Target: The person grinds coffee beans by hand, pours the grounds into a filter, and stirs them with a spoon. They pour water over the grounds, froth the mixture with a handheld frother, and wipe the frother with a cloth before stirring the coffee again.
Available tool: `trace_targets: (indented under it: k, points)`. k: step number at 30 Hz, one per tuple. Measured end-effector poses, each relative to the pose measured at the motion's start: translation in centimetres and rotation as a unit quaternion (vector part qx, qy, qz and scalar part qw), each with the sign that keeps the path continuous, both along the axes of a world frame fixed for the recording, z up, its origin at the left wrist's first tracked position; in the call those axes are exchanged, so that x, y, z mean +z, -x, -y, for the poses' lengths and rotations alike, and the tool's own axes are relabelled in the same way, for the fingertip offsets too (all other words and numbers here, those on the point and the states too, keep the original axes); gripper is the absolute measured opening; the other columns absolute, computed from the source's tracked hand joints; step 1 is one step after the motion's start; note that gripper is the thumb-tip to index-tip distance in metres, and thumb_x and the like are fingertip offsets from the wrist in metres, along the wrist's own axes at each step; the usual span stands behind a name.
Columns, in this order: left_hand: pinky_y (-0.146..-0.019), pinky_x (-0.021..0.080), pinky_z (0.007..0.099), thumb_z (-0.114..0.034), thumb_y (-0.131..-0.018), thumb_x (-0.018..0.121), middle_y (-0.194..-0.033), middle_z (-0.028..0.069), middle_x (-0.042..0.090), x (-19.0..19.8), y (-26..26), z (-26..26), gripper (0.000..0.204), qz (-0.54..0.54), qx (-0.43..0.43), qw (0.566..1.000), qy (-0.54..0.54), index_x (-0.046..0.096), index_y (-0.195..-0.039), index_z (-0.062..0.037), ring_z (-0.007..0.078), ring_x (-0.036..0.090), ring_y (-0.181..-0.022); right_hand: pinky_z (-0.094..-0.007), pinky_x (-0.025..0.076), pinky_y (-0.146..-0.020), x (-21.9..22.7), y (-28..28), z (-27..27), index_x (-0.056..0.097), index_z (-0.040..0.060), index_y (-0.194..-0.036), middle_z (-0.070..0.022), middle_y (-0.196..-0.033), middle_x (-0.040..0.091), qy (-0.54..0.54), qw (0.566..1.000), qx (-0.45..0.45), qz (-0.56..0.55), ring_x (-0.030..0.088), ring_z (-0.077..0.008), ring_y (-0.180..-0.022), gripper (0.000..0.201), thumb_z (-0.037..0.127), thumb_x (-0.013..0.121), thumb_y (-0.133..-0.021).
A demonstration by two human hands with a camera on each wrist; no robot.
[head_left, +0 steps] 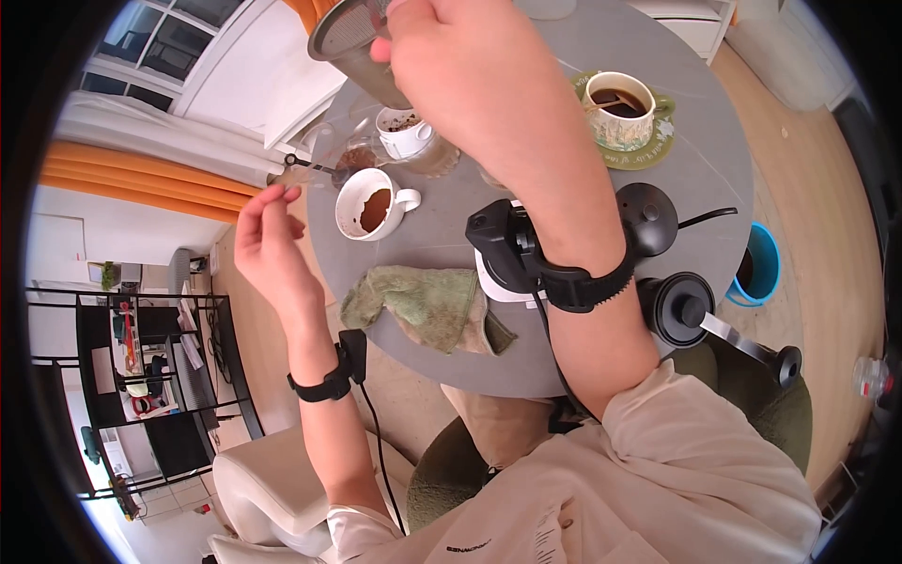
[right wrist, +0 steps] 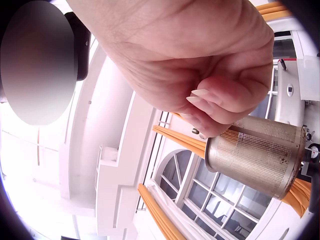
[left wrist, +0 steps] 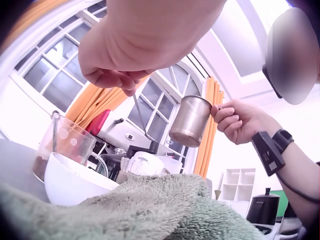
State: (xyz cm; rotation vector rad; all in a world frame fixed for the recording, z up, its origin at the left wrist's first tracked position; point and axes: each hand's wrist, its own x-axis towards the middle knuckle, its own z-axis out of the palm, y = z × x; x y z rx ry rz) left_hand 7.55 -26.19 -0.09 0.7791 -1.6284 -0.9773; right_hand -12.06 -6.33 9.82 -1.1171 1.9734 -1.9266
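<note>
My right hand (head_left: 470, 89) is raised over the far side of the table and grips the small handle of a cylindrical metal mesh filter (right wrist: 255, 157). My left hand (head_left: 272, 249) is held up at the table's left edge, thumb and fingers pinching a thin metal rod (left wrist: 141, 117) whose kind I cannot tell. Near it on the table stands a white cup (head_left: 349, 209) with brown residue inside. Beyond that are a clear glass vessel (left wrist: 75, 137) with brown grounds and a second white cup (head_left: 404, 141) holding dark bits.
A green towel (head_left: 423, 301) lies at the near edge. To the right, a patterned mug (head_left: 620, 132) of dark liquid sits on a green saucer (head_left: 648, 155). A black round-topped device (head_left: 648, 216), a hand grinder (head_left: 678, 310) with crank and a blue bin (head_left: 766, 268) are nearer me.
</note>
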Motion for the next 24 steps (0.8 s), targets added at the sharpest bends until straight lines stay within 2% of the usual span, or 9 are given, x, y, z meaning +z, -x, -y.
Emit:
trace_targets:
  k: [2, 3, 4, 6, 7, 10, 14, 18, 24]
  points:
    - [-0.069, 0.047, 0.025, -0.01, -0.104, 0.064, -0.101, 0.0047, 0.078, 0.3, 1.9, -1.4, 0.015, 0.044, -0.011, 0.996, 0.083, 0.075, -0.11, -0.0016, 0.0069, 0.057, -0.073, -0.0548, 0.051, -0.071, -1.8, 0.1, 1.8, 0.062, -0.011, -0.073, -0.0328, -0.068, 0.06, 0.061, 0.998, -0.02, -0.016, 0.062, -0.0508, -0.069, 0.039, 0.016, 0.051, -0.098]
    - [-0.072, 0.051, 0.0283, -0.001, -0.099, 0.065, -0.099, 0.0055, 0.078, 0.4, 2.4, -2.4, 0.014, 0.109, 0.008, 0.977, 0.183, 0.076, -0.106, -0.0016, 0.0112, 0.064, -0.077, -0.0547, 0.05, -0.063, -2.2, -0.1, 2.5, 0.058, -0.0104, -0.066, -0.0307, -0.06, 0.057, 0.103, 0.993, -0.042, -0.034, 0.059, -0.0495, -0.057, 0.036, 0.011, 0.054, -0.094]
    - [-0.071, 0.051, 0.0289, 0.001, -0.096, 0.066, -0.097, 0.0051, 0.078, 0.7, 2.4, -2.3, 0.014, 0.153, 0.006, 0.933, 0.326, 0.076, -0.105, -0.0033, 0.0139, 0.064, -0.077, -0.0548, 0.049, -0.063, -2.4, 0.0, 2.6, 0.059, -0.0104, -0.066, -0.0308, -0.061, 0.057, 0.098, 0.994, -0.039, -0.028, 0.059, -0.0499, -0.058, 0.036, 0.011, 0.054, -0.095]
    - [-0.068, 0.051, 0.0302, 0.004, -0.09, 0.068, -0.094, 0.0043, 0.078, 1.2, 2.4, -2.3, 0.019, 0.228, 0.002, 0.777, 0.586, 0.077, -0.103, -0.0065, 0.0192, 0.066, -0.075, -0.055, 0.049, -0.063, -2.5, 0.2, 2.6, 0.059, -0.0103, -0.068, -0.031, -0.062, 0.057, 0.087, 0.995, -0.037, -0.015, 0.059, -0.0505, -0.06, 0.035, 0.011, 0.055, -0.095]
    - [-0.067, 0.052, 0.0346, 0.008, -0.085, 0.068, -0.092, 0.0055, 0.077, 1.5, 2.5, -2.8, 0.023, 0.203, 0.008, 0.782, 0.589, 0.077, -0.098, -0.0081, 0.0251, 0.065, -0.073, -0.0552, 0.049, -0.064, -2.6, 0.1, 2.6, 0.059, -0.0101, -0.068, -0.031, -0.063, 0.058, 0.092, 0.994, -0.049, -0.017, 0.059, -0.0507, -0.061, 0.035, 0.011, 0.054, -0.095]
    - [-0.067, 0.052, 0.035, 0.008, -0.086, 0.068, -0.09, 0.0055, 0.076, 1.8, 1.2, -2.8, 0.02, 0.175, 0.061, 0.824, 0.535, 0.077, -0.096, -0.0062, 0.0235, 0.064, -0.071, -0.0555, 0.049, -0.064, -2.8, -0.1, 2.9, 0.059, -0.0097, -0.069, -0.0312, -0.064, 0.058, 0.101, 0.992, -0.071, -0.027, 0.06, -0.0513, -0.063, 0.034, 0.012, 0.054, -0.095]
    - [-0.066, 0.054, 0.0295, 0.006, -0.09, 0.065, -0.084, 0.0071, 0.073, 1.4, -1.3, -1.9, 0.017, 0.2, 0.114, 0.896, 0.38, 0.078, -0.095, -0.0039, 0.0158, 0.065, -0.07, -0.0558, 0.05, -0.065, -3.0, -0.2, 3.0, 0.059, -0.0093, -0.069, -0.0315, -0.064, 0.058, 0.097, 0.992, -0.069, -0.04, 0.061, -0.0516, -0.064, 0.034, 0.012, 0.055, -0.095]
    - [-0.061, 0.053, 0.0298, 0.0, -0.092, 0.064, -0.081, 0.0075, 0.072, -0.7, -3.2, -0.8, 0.015, 0.269, 0.096, 0.91, 0.302, 0.079, -0.096, -0.004, 0.0149, 0.063, -0.065, -0.0558, 0.051, -0.066, -2.9, -0.2, 2.6, 0.059, -0.0092, -0.069, -0.0312, -0.062, 0.058, 0.091, 0.993, -0.055, -0.042, 0.061, -0.0518, -0.064, 0.033, 0.011, 0.055, -0.095]
    - [-0.059, 0.049, 0.0283, -0.004, -0.094, 0.062, -0.08, 0.0067, 0.075, -3.3, -4.1, -0.9, 0.016, 0.269, 0.118, 0.942, 0.164, 0.078, -0.095, -0.0027, 0.01, 0.062, -0.065, -0.0558, 0.052, -0.068, -2.7, -0.3, 2.7, 0.06, -0.0094, -0.069, -0.031, -0.063, 0.059, 0.101, 0.993, -0.06, -0.027, 0.062, -0.0518, -0.065, 0.035, 0.012, 0.055, -0.096]
